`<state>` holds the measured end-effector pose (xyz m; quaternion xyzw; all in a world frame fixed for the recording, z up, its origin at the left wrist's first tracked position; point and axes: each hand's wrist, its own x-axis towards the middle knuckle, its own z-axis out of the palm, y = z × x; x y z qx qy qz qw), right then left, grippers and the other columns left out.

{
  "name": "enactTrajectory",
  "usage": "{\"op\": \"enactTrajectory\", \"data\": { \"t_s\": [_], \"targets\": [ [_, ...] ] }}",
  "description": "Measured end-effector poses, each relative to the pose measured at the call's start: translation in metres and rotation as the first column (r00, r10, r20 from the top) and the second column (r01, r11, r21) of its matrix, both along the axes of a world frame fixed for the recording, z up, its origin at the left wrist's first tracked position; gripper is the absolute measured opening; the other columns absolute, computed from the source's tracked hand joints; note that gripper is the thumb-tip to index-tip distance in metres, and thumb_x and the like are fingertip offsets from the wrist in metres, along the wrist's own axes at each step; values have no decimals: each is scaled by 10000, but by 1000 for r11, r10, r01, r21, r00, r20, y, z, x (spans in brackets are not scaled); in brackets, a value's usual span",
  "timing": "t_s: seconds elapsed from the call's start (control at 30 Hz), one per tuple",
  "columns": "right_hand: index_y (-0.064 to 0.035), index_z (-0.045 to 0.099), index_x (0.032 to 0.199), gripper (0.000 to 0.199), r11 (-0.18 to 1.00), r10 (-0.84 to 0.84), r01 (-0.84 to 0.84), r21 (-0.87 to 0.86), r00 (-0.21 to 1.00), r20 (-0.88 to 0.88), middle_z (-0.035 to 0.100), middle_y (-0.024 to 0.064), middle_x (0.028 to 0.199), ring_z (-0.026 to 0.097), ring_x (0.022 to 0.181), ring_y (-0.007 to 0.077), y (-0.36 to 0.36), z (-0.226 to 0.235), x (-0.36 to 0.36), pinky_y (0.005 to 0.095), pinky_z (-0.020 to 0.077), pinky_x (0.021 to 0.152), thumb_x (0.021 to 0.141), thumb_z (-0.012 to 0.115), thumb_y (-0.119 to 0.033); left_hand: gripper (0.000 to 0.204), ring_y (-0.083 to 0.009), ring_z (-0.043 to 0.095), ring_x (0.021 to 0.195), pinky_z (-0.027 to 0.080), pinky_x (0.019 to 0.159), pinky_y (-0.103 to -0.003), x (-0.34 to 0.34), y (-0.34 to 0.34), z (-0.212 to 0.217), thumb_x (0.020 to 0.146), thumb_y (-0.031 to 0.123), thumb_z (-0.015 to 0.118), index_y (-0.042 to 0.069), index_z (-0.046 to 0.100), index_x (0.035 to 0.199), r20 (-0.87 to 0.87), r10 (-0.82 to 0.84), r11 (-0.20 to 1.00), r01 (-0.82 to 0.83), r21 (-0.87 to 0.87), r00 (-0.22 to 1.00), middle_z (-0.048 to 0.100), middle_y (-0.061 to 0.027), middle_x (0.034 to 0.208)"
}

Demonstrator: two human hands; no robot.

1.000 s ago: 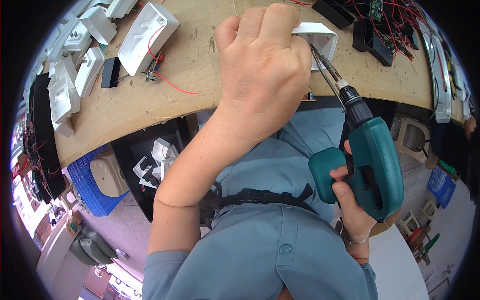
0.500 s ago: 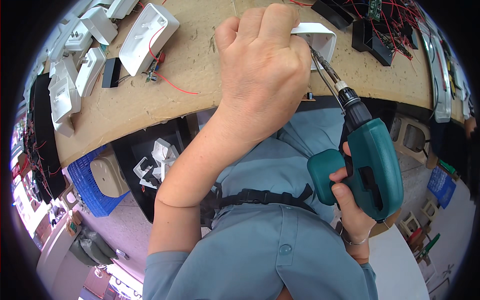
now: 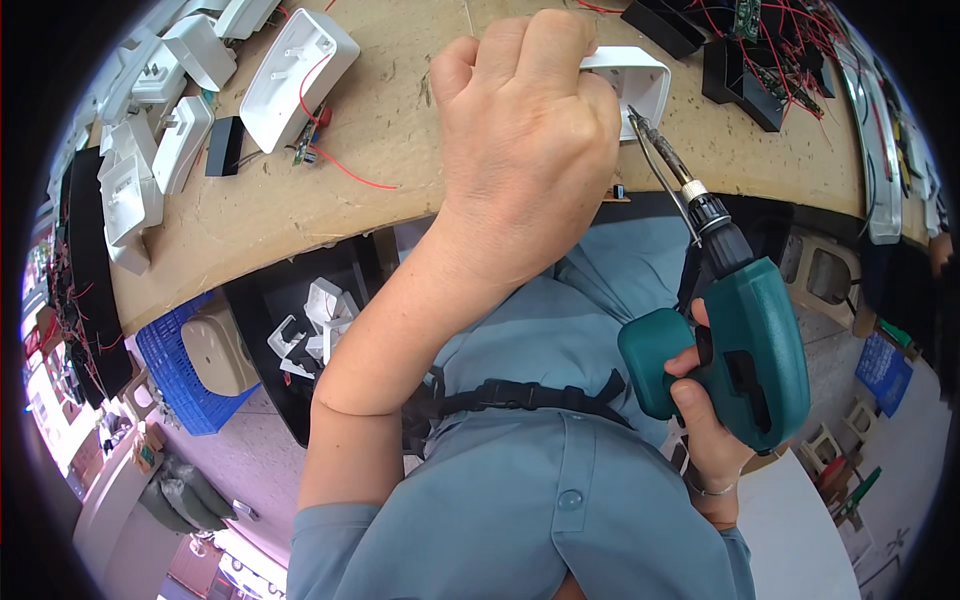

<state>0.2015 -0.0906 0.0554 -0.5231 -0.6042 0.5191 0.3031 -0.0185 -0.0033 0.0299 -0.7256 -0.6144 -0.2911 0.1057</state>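
My left hand (image 3: 530,140), its back toward me, is closed on a white plastic housing (image 3: 645,80) at the table's front edge; my fingertips are hidden behind the knuckles. In my right hand (image 3: 705,420) is a teal soldering gun (image 3: 755,350), gripped by its handle with my fingers near the trigger. Its metal tip, with a thin feed tube alongside, points up and left into the open mouth of the housing. Whether the tip touches anything inside cannot be made out.
Left on the wooden table (image 3: 400,120) lie an open white case (image 3: 298,85) with a red wire and small circuit board, a black block (image 3: 224,147) and several white housings. Black boxes (image 3: 740,85) and tangled red wires are at right. A black bin (image 3: 270,330) stands below.
The soldering gun has shifted slightly right and down, its tip drawn back a little from inside the housing. My left hand and the housing have hardly moved.
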Motion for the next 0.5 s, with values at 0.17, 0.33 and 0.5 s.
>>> {"op": "enactTrajectory", "data": {
  "t_s": [0.17, 0.33, 0.5],
  "targets": [
    [38, 427, 1283, 599, 998, -22, 22, -51, 1000, -7, 555, 218, 1184, 595, 784, 146, 4, 4, -4, 285, 498, 730, 742, 670, -41, 51, -231, 485, 827, 319, 756, -369, 0, 0, 0, 650, 19, 566, -7, 533, 679, -9, -6, 1000, 6, 17, 1000, 512, -95, 917],
    [37, 424, 1284, 612, 992, -90, 84, -97, 994, -58, 563, 217, 1164, 595, 776, 149, 7, 11, -15, 285, 509, 702, 741, 687, -60, 57, -231, 489, 831, 318, 757, -373, -12, 32, -46, 643, 21, 574, -5, 532, 672, -35, -129, 768, 122, 628, 991, 513, -96, 921],
    [35, 417, 1290, 621, 993, -104, 101, -61, 994, -45, 566, 223, 1150, 593, 769, 152, 12, 10, -15, 285, 510, 694, 742, 692, -64, 56, -230, 488, 826, 319, 753, -374, 0, 0, -1, 641, 22, 577, 0, 536, 673, -22, -3, 1000, 4, 27, 1000, 513, -91, 921]
  ]
}}
